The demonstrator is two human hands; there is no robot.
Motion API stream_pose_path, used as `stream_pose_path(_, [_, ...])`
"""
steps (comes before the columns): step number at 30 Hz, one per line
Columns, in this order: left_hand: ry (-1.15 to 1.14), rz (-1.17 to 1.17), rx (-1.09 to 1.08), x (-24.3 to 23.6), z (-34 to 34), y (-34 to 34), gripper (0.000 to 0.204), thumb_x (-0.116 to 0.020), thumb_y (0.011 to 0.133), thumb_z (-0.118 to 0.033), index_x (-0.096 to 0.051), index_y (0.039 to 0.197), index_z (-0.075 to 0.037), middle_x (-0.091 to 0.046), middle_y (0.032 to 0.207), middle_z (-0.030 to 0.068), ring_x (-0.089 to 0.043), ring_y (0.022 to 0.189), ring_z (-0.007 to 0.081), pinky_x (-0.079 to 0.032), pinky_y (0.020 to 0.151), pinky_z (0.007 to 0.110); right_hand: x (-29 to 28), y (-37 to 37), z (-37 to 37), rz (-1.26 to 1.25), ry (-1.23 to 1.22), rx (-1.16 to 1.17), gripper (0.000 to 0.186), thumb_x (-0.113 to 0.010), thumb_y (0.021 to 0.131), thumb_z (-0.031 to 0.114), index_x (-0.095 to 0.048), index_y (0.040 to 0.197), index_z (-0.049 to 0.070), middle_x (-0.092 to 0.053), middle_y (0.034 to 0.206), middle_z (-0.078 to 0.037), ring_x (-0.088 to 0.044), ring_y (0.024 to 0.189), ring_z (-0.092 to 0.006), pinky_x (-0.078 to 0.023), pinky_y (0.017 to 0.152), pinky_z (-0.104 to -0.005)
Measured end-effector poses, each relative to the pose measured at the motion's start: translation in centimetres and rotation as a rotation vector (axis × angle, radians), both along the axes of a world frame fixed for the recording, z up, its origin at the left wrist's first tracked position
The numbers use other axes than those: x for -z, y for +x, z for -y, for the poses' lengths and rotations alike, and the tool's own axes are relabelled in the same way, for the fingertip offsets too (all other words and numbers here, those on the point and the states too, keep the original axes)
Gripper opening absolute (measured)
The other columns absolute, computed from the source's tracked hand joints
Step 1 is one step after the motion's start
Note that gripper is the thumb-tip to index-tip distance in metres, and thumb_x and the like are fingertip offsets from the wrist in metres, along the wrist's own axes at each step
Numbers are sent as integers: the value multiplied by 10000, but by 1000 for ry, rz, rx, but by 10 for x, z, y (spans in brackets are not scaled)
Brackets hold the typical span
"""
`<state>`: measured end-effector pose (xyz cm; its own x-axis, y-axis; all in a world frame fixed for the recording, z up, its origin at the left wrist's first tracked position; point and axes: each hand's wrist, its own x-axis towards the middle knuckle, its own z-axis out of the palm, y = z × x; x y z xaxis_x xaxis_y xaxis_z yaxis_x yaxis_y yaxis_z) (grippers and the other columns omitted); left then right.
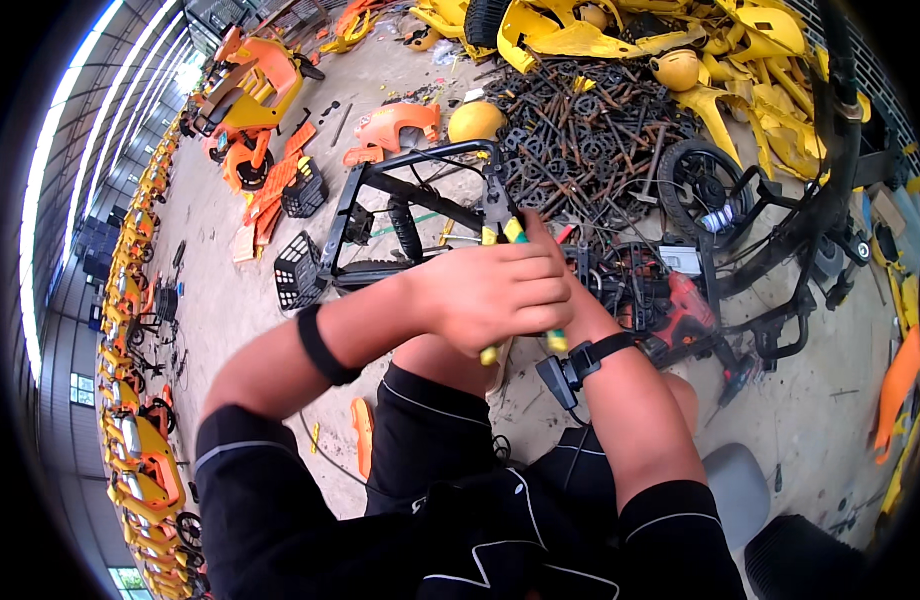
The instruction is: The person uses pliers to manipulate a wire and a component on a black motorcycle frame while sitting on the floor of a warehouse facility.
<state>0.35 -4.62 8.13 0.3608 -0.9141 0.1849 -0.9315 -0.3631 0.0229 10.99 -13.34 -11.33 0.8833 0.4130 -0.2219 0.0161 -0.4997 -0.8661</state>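
Observation:
I have both hands on a pair of large cutting pliers (500, 205) with yellow and green handles. Their metal head is up at the rear tube of a black vehicle frame (415, 157); what lies in the jaws is too small to tell. My left hand (505, 295) wraps round the handles, its knuckles facing up. My right hand (545, 245) sits behind it on the pliers, mostly hidden by the left. A black spring shock (403, 225) is inside the frame. A red power drill (685, 310) lies among black parts and tubes to my right.
A heap of rusty metal parts (580, 140), a wheel (680, 185) and yellow panels (770, 120) fill the back right. Orange panels (395, 128) and a black basket (298, 275) lie on the concrete floor (240, 330). Scooters (145, 460) line the left. A grey seat (735, 485) is beside me.

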Motion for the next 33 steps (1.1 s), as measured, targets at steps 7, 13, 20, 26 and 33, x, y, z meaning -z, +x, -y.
stream_pose_path(7, [-53, -213, -1384, -10, 83, 189, 501, -666, 836, -312, -659, 1166, 65, -705, 1172, 255, -699, 1138, 351, -551, 986, 436, -5, -13, -1, -295, 1080, 8, 461, -641, 995, 154, -541, 1435, 61, -571, 1461, -122, -551, 1346, -269, -450, 1118, -388])
stream_pose_path(13, [133, -47, -820, 6, 129, 103, 500, -698, 719, -213, -624, 1127, 65, -671, 1110, 230, -660, 1140, 373, -530, 990, 439, 8, 20, -6, -11, -477, 332, 531, -648, 1009, 182, -468, 1492, 52, -527, 1510, -132, -543, 1362, -291, -470, 1109, -409])
stream_pose_path(20, [54, 0, 30, 9, 11, 11, 552, -741, 669, -248, -584, 1139, -6, -613, 1127, 178, -614, 1088, 362, -501, 998, 477, 0, -2, 6, -55, 561, -83, 490, -675, 913, 65, -528, 1379, 36, -676, 1243, -152, -658, 1118, -325, -504, 1013, -378])
stream_pose_path(26, [56, -370, -1240, -32, 89, 172, 523, -646, 841, -354, -691, 1137, 75, -715, 1170, 273, -718, 1126, 323, -569, 945, 394, 20, 0, -14, 106, 855, -244, 446, -654, 1006, 196, -548, 1422, 77, -592, 1425, -111, -570, 1298, -243, -455, 1106, -368])
stream_pose_path(33, [-194, 67, -525, 23, 97, 66, 566, -714, 657, -188, -582, 1149, 58, -634, 1054, 195, -613, 998, 370, -503, 937, 471, -19, -22, 40, 5, 665, -161, 550, -497, 1098, 214, -321, 1607, 103, -566, 1408, -117, -572, 1236, -248, -433, 1113, -385])
